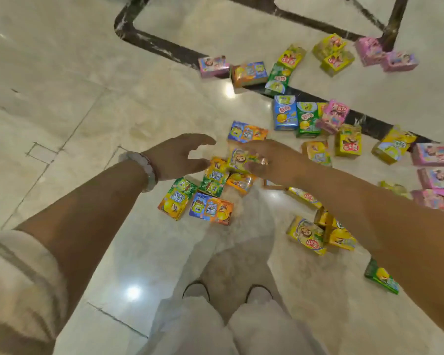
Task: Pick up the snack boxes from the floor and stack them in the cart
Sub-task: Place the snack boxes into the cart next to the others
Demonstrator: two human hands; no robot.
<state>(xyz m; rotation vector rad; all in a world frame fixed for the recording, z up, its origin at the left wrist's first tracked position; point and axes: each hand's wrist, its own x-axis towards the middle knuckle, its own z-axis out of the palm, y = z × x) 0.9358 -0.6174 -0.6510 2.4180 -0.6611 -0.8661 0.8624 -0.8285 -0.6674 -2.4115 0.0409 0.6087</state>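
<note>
Left hand (180,156) at frame centre-left: fingers spread, held nothing, just beside box cluster (210,185). Right hand (264,160) at centre gripped yellow box (239,157). Snack boxes (344,129) lay scattered across floor (87,98) from centre to right edge. Cart not in view; task judged barely started.

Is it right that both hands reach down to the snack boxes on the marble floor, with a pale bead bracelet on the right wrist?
Not quite. The head view shows the bracelet on the left wrist, not the right. The rest holds: the left hand and right hand both reach down to the snack boxes on the marble floor.
</note>
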